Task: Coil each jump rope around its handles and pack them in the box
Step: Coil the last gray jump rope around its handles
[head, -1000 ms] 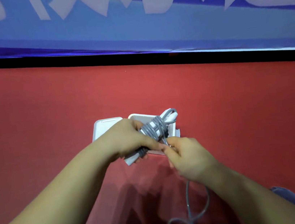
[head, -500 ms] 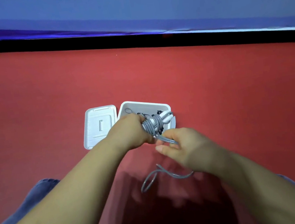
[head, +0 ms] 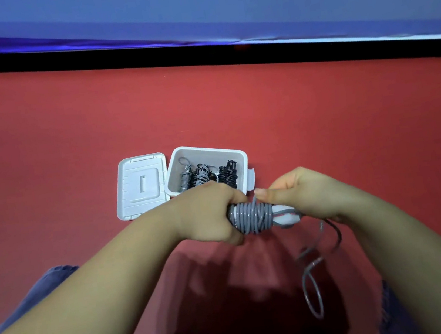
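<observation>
Two hands work one grey jump rope [head: 253, 217] just in front of the open white box [head: 206, 152]: left hand [head: 206, 217] grips the wrapped handles, right hand [head: 307, 195] pinches the rope, whose trailing slack [head: 311, 290] likely needs winding before packing.

Both my forearms reach forward from the bottom corners and meet near the middle. My left hand [head: 209, 213] is curled in a tight grip round one end of the coiled rope [head: 253, 217], knuckles up, thumb tucked underneath. My right hand [head: 307, 197] closes over the other end, thumb [head: 274, 193] laid flat along the top of the coil, pointing toward my left hand.
</observation>
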{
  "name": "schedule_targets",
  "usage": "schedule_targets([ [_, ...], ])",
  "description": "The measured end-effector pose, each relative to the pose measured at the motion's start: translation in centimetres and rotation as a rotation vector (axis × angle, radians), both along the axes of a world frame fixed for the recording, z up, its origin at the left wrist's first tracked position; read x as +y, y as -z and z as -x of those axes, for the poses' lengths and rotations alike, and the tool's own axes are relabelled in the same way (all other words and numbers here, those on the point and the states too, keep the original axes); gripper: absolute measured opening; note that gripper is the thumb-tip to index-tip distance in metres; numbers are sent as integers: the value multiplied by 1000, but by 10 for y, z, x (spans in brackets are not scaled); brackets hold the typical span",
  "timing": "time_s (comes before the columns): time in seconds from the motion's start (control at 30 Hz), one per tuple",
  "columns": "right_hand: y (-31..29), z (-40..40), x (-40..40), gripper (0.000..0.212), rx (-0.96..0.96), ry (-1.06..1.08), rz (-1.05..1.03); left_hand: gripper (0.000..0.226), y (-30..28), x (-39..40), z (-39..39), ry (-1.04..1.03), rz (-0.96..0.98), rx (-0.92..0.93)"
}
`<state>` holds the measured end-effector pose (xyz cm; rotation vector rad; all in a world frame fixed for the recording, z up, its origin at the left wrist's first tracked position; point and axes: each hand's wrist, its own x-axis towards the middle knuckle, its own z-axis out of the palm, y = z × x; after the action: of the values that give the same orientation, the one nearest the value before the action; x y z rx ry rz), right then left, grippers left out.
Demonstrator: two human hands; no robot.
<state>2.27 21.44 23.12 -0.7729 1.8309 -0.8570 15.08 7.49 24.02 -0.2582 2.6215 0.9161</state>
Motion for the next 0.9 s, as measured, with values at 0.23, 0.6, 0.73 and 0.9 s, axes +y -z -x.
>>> schedule_targets([
  [0.23,-4,8,0,34,-321,137,-72,25,-2,4,-5,-31,191,248],
  [0.6,9,-8,-15,29,-333,374,80,29,11,-16,4,-440,178,330],
  [0.73,11,-13,-14,33,-95,199,81,24,13,-22,7,-583,168,252],
  [0.9,7,-20,-8,36,356,-115,87,32,22,-22,9,-609,276,93],
])
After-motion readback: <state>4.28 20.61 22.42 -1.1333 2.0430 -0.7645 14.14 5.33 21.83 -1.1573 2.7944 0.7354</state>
